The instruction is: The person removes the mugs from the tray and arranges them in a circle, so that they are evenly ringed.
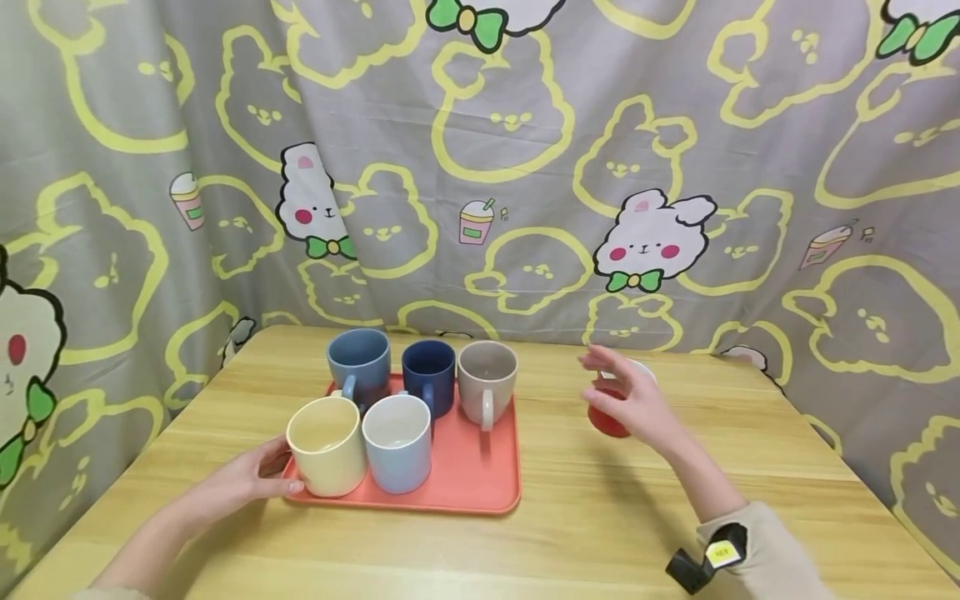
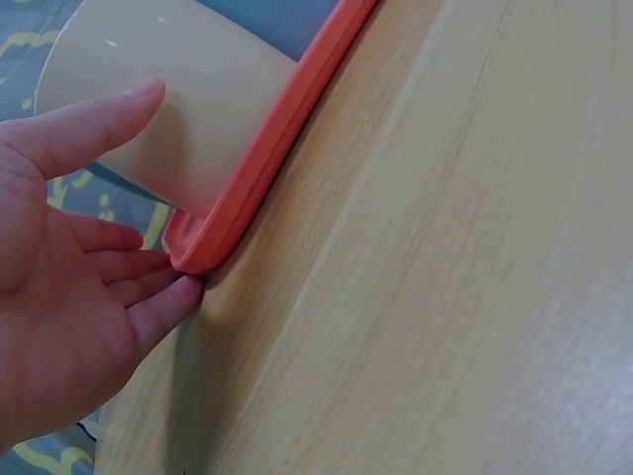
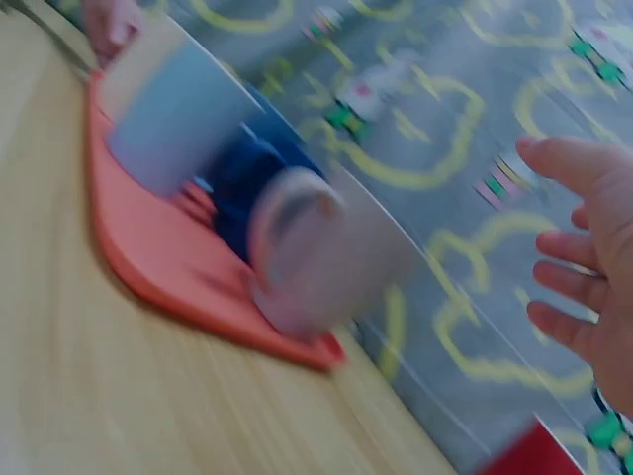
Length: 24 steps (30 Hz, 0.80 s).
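My left hand (image 1: 251, 477) is at the near left corner of a coral-red tray (image 1: 474, 475), its loosely extended fingertips right at the tray's rim. A pale yellow mug (image 1: 326, 454) stands in that corner, close to the thumb. My right hand (image 1: 633, 402), fingers spread, is over a red cup (image 1: 606, 425) with a white inside, to the right of the tray. The hand covers part of this cup; in the right wrist view only its red edge (image 3: 534, 455) shows at the bottom, below the relaxed fingers.
Beside the yellow mug on the tray is a light blue mug (image 1: 400, 457). Behind them stand a grey-blue mug (image 1: 367, 379), a navy mug (image 1: 444, 379) and a beige mug (image 1: 474, 387). The wooden table (image 1: 570, 533) meets a patterned curtain (image 1: 525, 275) at the back.
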Each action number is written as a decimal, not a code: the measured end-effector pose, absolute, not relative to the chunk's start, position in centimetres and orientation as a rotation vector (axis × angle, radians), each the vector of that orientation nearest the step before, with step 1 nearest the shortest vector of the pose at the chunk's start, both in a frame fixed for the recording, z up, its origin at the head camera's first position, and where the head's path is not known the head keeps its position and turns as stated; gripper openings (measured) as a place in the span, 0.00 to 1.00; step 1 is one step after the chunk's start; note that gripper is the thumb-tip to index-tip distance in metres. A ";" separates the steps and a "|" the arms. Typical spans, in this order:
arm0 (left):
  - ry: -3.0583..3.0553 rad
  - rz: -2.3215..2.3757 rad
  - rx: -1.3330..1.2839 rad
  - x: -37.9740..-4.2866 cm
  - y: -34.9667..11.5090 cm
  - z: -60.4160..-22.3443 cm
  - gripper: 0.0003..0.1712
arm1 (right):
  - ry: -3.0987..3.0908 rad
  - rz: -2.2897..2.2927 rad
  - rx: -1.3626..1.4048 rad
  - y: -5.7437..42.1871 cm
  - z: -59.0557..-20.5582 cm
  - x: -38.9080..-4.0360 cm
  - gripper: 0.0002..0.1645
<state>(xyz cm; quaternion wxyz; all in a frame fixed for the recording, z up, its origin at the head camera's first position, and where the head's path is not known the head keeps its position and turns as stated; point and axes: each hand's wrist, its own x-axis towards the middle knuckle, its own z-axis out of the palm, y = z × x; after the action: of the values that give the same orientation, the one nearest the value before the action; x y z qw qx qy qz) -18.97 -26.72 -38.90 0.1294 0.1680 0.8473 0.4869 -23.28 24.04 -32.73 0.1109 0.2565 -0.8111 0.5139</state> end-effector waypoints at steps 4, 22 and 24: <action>2.468 1.414 0.491 -19.0 -26.6 -38.8 0.46 | -2.429 1.505 0.870 20.5 -32.9 -22.8 0.37; 2.459 1.404 0.457 -19.0 -26.6 -38.9 0.48 | -2.501 1.578 0.980 7.9 -35.0 -21.5 0.47; 2.461 1.399 0.451 -19.0 -26.6 -38.9 0.48 | -2.543 1.566 0.949 7.1 -35.5 -21.5 0.48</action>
<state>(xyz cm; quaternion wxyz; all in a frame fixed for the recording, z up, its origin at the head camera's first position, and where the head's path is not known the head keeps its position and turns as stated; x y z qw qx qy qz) -19.02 -26.60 -38.90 0.1371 0.1558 0.8503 0.4836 -21.52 7.08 -35.53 0.0039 0.3027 -0.8116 0.4997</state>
